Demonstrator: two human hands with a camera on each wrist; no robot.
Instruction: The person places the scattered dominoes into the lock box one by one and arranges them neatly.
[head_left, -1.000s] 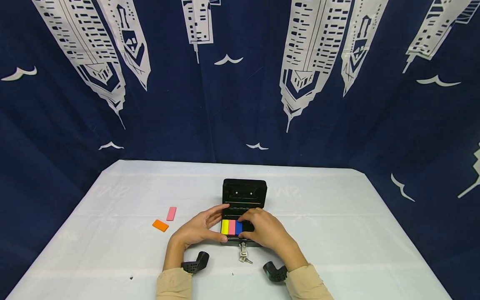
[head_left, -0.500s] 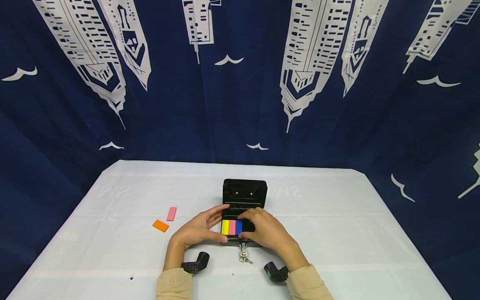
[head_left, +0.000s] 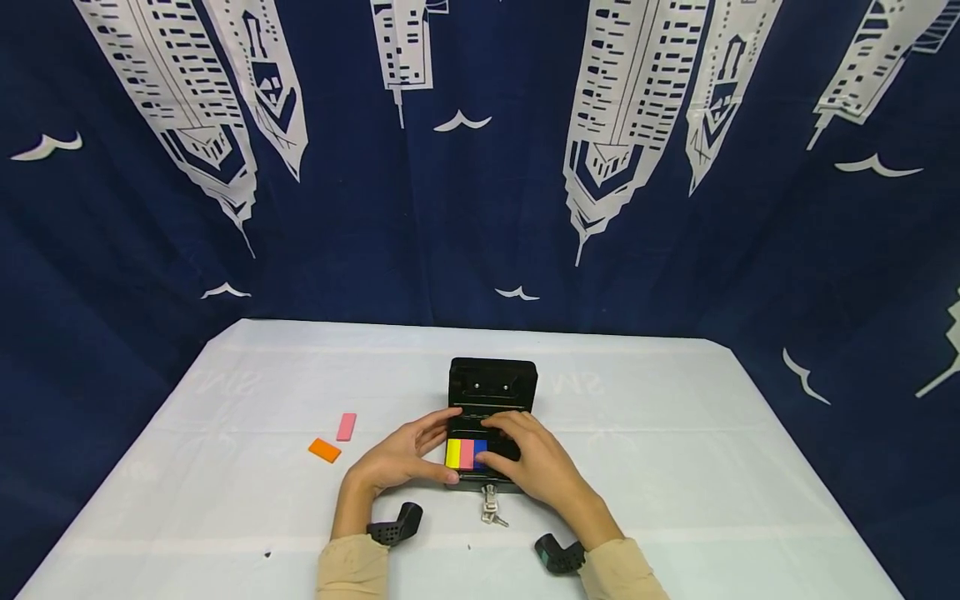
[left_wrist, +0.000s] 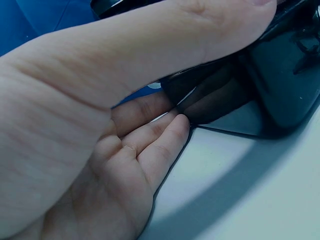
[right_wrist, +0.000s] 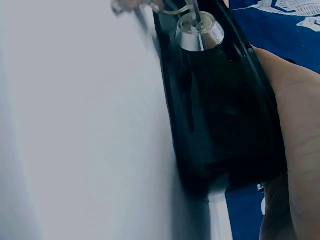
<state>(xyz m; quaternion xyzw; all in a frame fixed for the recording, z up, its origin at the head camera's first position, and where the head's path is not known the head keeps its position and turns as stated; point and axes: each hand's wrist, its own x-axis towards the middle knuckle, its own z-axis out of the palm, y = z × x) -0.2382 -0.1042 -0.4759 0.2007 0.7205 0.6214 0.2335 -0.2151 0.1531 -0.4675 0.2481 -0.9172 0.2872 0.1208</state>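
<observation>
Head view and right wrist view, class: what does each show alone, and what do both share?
Only the head view shows the row of coloured blocks in the black box, plus the loose pink block and orange block. Only the right wrist view shows the round metal lock rim clearly. Both show the box, right hand, white table and blue backdrop.

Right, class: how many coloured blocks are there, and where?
5. In the box: a yellow block, a pink block and a blue block; on the table to its left: another pink block and an orange block. The right hand may hide more.
</observation>
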